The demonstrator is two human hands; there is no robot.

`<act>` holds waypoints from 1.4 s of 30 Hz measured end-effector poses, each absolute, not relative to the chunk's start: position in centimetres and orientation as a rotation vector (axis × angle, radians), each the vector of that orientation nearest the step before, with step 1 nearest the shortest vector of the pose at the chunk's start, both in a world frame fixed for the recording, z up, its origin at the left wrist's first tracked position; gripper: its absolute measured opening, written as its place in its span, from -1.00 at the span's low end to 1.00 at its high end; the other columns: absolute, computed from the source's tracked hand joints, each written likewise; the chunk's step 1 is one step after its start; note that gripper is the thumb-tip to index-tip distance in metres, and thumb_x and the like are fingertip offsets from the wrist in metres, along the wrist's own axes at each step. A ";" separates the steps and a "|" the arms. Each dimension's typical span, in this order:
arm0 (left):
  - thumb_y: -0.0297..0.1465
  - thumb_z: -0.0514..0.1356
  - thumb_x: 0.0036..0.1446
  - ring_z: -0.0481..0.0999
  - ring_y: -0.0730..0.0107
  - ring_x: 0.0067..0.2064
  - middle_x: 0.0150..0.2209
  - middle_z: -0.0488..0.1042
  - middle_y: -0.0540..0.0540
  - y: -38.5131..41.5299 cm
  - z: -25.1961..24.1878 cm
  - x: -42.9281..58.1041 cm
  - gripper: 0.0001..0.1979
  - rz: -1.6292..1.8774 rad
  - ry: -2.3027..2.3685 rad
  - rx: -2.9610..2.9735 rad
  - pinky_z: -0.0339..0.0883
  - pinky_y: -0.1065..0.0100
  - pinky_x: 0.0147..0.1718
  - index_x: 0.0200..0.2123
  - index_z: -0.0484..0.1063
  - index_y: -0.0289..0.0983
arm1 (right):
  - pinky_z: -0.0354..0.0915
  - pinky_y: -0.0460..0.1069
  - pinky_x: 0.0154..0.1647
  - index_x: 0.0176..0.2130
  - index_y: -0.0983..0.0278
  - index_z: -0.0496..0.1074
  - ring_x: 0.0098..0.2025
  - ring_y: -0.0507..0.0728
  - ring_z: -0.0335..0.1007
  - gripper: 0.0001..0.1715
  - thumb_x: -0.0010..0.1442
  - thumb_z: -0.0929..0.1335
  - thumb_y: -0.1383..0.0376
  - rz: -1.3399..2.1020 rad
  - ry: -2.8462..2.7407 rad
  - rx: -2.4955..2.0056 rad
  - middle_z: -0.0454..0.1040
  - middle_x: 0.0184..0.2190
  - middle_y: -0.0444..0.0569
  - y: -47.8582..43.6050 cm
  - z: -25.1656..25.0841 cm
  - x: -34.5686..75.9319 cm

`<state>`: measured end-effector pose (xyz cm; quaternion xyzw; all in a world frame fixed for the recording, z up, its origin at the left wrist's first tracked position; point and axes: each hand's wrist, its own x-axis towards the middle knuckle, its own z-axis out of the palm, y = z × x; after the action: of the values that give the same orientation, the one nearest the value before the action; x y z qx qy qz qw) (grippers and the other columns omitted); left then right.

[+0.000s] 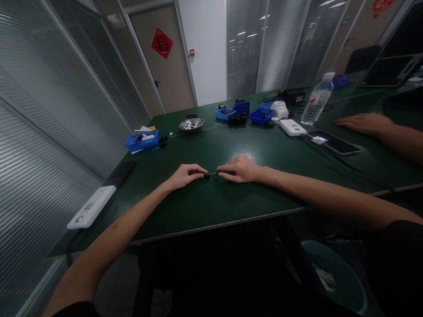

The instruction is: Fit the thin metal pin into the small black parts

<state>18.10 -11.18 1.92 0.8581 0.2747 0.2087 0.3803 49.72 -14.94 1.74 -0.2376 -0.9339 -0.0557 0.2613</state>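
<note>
Over the green table (pixel 185 207), my left hand (pixel 185 177) pinches a small black part (pixel 206 175) between thumb and fingertips. My right hand (pixel 240 169) is closed around the dark handle of a slim screwdriver (pixel 226 172). Its thin metal shaft points left and reaches the black part, so the two hands are only a short gap apart. The exact shape of the part is too small to make out, and the screwdriver's tip cannot be told apart from it.
A metal bowl (pixel 191 124) and blue trays (pixel 226 114) with black parts stand farther back. At left are a blue basket (pixel 142 141) and a white power bank (pixel 92 207). A water bottle (pixel 317 100), a phone (pixel 335 142) and another person's hand (pixel 365 123) are at right.
</note>
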 end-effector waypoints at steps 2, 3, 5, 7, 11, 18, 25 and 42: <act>-0.24 0.24 0.41 0.60 0.20 0.05 0.05 0.63 -0.15 -11.1 2.0 18.0 -0.70 0.522 0.696 2.161 0.43 0.16 0.08 0.09 0.63 -0.19 | 0.24 -0.04 -0.42 0.09 0.31 0.63 -0.45 0.06 0.51 -0.49 0.54 0.24 0.07 -0.173 -2.526 -0.629 0.68 -0.33 0.02 -14.9 1.7 49.7; -0.24 0.24 0.41 0.60 0.20 0.06 0.06 0.63 -0.15 -11.0 2.0 17.9 -0.70 0.514 0.694 2.142 0.43 0.16 0.09 0.10 0.63 -0.19 | 0.24 -0.04 -0.41 0.10 0.32 0.62 -0.45 0.05 0.51 -0.49 0.54 0.24 0.07 -0.184 -2.525 -0.621 0.68 -0.33 0.02 -14.9 1.6 49.7; -0.26 0.24 0.41 0.60 0.21 0.07 0.06 0.63 -0.15 -10.7 2.0 17.8 -0.70 0.490 0.692 2.101 0.42 0.16 0.12 0.10 0.63 -0.19 | 0.24 -0.04 -0.42 0.12 0.32 0.61 -0.45 0.05 0.50 -0.50 0.55 0.25 0.08 -0.207 -2.521 -0.610 0.67 -0.33 0.02 -14.8 1.4 49.7; -0.26 0.24 0.41 0.60 0.22 0.06 0.05 0.64 -0.15 -10.5 1.9 17.8 -0.69 0.462 0.684 2.062 0.42 0.17 0.12 0.12 0.62 -0.21 | 0.22 -0.05 -0.42 0.14 0.32 0.59 -0.46 0.04 0.48 -0.51 0.55 0.25 0.10 -0.229 -2.522 -0.601 0.67 -0.32 0.02 -14.7 1.2 49.7; -0.25 0.25 0.40 0.60 0.20 0.07 0.05 0.64 -0.18 -10.5 1.6 18.1 -0.68 0.463 0.662 2.054 0.41 0.17 0.12 0.11 0.63 -0.23 | 0.19 -0.05 -0.44 0.14 0.32 0.59 -0.47 0.03 0.47 -0.51 0.55 0.25 0.09 -0.284 -2.505 -0.592 0.66 -0.34 0.01 -14.8 1.1 49.5; -0.22 0.25 0.40 0.55 0.26 -0.07 -0.02 0.60 -0.16 -11.5 1.7 19.1 -0.59 0.481 0.635 2.173 0.40 0.25 -0.05 0.24 0.54 -0.21 | 0.22 -0.04 -0.40 0.14 0.29 0.60 -0.43 0.07 0.53 -0.50 0.54 0.24 0.08 -0.240 -2.516 -0.671 0.69 -0.28 0.03 -15.0 1.2 49.2; -0.26 0.23 0.40 0.51 0.30 -0.12 -0.04 0.56 -0.13 -11.6 2.3 18.5 -0.50 0.468 0.685 2.287 0.35 0.30 -0.17 0.36 0.40 -0.17 | 0.25 -0.02 -0.33 0.04 0.27 0.68 -0.44 0.11 0.56 -0.52 0.49 0.29 0.07 -0.083 -2.328 -1.014 0.71 -0.31 0.04 -14.1 0.9 49.8; -0.34 0.21 0.42 0.54 0.17 0.11 0.05 0.62 -0.14 -13.6 2.4 20.5 -0.76 0.590 0.634 2.544 0.40 0.07 0.17 0.08 0.58 -0.16 | 0.28 -0.01 -0.29 0.04 0.23 0.69 -0.40 0.14 0.59 -0.51 0.48 0.28 0.05 -0.074 -2.343 -1.089 0.72 -0.26 0.03 -14.0 1.0 49.7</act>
<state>20.49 -13.60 2.42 0.9223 0.2297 0.2140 0.2254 49.70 -13.97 1.01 -0.4052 -0.8716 -0.0277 0.2746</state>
